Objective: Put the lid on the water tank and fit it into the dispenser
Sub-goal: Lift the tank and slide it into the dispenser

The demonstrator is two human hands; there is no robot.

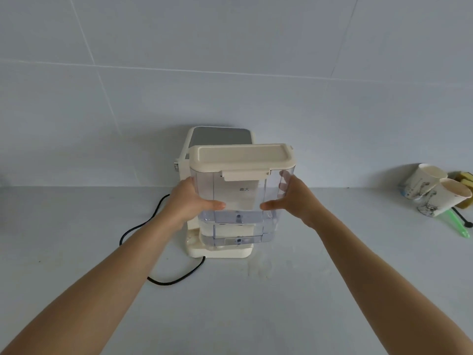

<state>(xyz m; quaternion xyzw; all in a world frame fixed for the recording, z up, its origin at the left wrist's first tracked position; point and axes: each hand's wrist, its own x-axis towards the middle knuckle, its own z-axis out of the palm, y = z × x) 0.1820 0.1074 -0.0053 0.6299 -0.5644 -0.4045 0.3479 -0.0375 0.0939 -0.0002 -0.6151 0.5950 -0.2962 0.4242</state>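
Note:
A clear plastic water tank (240, 198) with a cream lid (242, 156) seated on top is held upright in front of the cream dispenser (220, 135), just above the dispenser's base (220, 252). My left hand (189, 201) grips the tank's left side, thumb on the front. My right hand (294, 201) grips its right side the same way. The tank hides most of the dispenser's body; only the grey top and the base show.
A black power cord (163, 279) loops on the grey counter (256, 303) left of and in front of the dispenser. Two paper cups (435, 193) lie tipped at the far right, with a yellow sponge (464, 178) and a green utensil (458, 226). A tiled wall stands behind.

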